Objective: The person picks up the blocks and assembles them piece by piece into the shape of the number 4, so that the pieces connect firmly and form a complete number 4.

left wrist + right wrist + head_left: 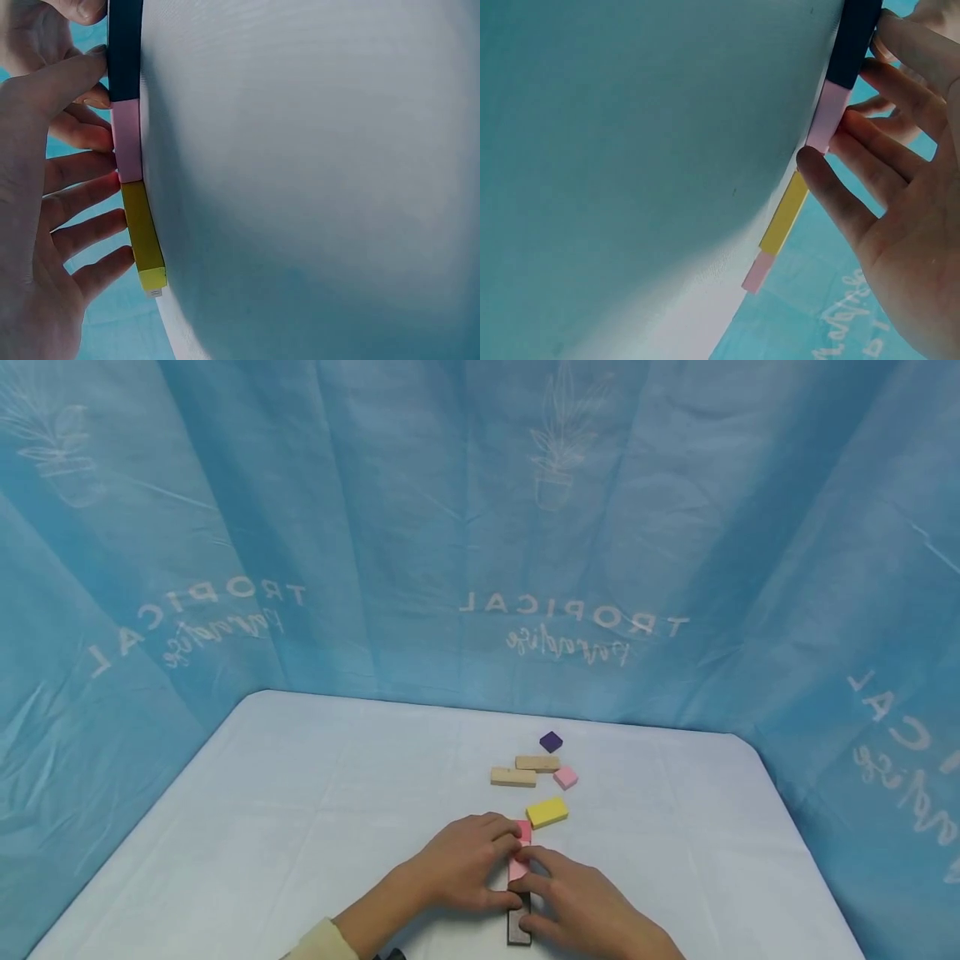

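A short row of blocks lies on the white-covered table, its near end a dark block (pixel 519 932). A light pink block (pixel 517 869) and a deeper pink block (pixel 524 832) lie farther along it. From the left, my left hand (pixel 474 862) reaches over the row, its thumb at the dark block and its fingertips by the pink ones. My right hand (pixel 576 903) comes from the right, with spread fingertips touching the same row. In the right wrist view the right fingers (pixel 881 154) look fairly straight. The hands partly cover the blocks.
Beyond the row lies a yellow block (pixel 547 812). Farther back are a small pink block (pixel 566 777), two wooden blocks (pixel 513 777) and a dark purple block (pixel 551 742). A blue printed curtain (pixel 390 543) surrounds the table (pixel 360 777).
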`<action>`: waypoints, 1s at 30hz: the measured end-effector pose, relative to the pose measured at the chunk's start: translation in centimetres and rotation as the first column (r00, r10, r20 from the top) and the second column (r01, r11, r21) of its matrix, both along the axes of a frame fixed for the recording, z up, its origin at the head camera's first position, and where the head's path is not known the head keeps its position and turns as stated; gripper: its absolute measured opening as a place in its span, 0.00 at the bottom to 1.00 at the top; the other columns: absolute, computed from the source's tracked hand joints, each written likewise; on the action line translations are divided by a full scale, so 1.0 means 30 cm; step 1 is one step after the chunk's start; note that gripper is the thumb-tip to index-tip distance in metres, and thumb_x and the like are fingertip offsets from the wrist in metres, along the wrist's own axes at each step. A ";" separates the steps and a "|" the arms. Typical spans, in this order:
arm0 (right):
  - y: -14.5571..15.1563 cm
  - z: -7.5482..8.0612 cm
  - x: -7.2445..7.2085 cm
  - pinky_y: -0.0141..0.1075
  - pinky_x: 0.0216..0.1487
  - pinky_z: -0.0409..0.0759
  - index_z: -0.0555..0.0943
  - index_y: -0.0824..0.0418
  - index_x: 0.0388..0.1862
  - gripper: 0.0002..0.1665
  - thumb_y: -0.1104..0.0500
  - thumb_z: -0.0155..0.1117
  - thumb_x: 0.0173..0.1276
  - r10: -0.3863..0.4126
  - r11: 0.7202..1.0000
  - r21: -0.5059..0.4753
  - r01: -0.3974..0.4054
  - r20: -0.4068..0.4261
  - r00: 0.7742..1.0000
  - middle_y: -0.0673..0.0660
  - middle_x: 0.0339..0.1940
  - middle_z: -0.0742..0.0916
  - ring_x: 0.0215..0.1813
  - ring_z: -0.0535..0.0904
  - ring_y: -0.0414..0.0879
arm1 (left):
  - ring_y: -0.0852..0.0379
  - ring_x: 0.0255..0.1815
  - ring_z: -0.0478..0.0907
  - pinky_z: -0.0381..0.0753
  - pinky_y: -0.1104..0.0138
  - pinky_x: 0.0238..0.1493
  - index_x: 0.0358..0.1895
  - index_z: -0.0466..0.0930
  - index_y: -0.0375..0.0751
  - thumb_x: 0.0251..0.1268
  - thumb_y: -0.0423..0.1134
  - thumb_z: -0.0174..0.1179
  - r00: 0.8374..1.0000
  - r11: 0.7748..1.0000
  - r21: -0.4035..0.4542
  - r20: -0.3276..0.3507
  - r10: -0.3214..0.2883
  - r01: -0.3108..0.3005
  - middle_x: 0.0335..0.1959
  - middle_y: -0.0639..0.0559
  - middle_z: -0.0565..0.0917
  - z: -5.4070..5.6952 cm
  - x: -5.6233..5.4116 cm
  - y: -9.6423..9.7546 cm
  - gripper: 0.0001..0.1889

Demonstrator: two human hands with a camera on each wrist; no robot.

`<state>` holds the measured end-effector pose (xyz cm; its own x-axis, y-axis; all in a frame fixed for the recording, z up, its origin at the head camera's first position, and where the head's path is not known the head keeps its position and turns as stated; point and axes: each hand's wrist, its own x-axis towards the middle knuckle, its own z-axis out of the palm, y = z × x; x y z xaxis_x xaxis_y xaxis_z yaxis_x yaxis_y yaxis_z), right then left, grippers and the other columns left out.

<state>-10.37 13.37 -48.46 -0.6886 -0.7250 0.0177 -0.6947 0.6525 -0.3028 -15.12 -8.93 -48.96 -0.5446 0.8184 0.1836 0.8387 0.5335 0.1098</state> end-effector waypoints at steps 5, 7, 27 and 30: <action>0.003 -0.008 0.006 0.44 0.51 0.78 0.80 0.39 0.56 0.22 0.36 0.56 0.68 0.007 1.000 -0.027 -0.007 -0.013 1.000 0.47 0.63 0.74 0.59 0.71 0.41 | 0.63 0.58 0.67 0.72 0.63 0.57 0.48 0.77 0.53 0.57 0.72 0.52 1.000 1.000 0.003 0.009 -0.005 0.005 0.54 0.60 0.74 -0.005 0.004 0.001 0.29; 0.005 -0.010 0.006 0.44 0.51 0.78 0.80 0.39 0.56 0.22 0.35 0.55 0.68 0.003 1.000 -0.021 -0.003 -0.004 1.000 0.47 0.63 0.74 0.58 0.72 0.41 | 0.62 0.58 0.67 0.72 0.63 0.57 0.48 0.77 0.53 0.57 0.71 0.52 1.000 1.000 0.009 0.008 -0.009 0.009 0.54 0.59 0.74 -0.006 0.006 0.003 0.29; 0.025 0.034 -0.032 0.43 0.55 0.76 0.82 0.48 0.51 0.16 0.50 0.67 0.64 -0.042 0.994 -0.101 0.039 -0.024 0.999 0.40 0.51 0.82 0.55 0.77 0.37 | 0.61 0.60 0.67 0.70 0.63 0.60 0.50 0.78 0.49 0.59 0.71 0.49 1.000 1.000 -0.015 0.008 0.023 -0.023 0.57 0.58 0.73 -0.008 0.008 0.001 0.32; 0.038 0.045 -0.049 0.44 0.54 0.77 0.82 0.48 0.53 0.18 0.50 0.68 0.63 -0.098 0.991 -0.088 0.097 -0.009 0.995 0.39 0.49 0.83 0.53 0.78 0.38 | 0.61 0.61 0.67 0.69 0.63 0.61 0.50 0.78 0.48 0.59 0.71 0.50 1.000 1.000 -0.014 0.012 0.028 -0.028 0.57 0.58 0.73 -0.011 0.009 0.001 0.32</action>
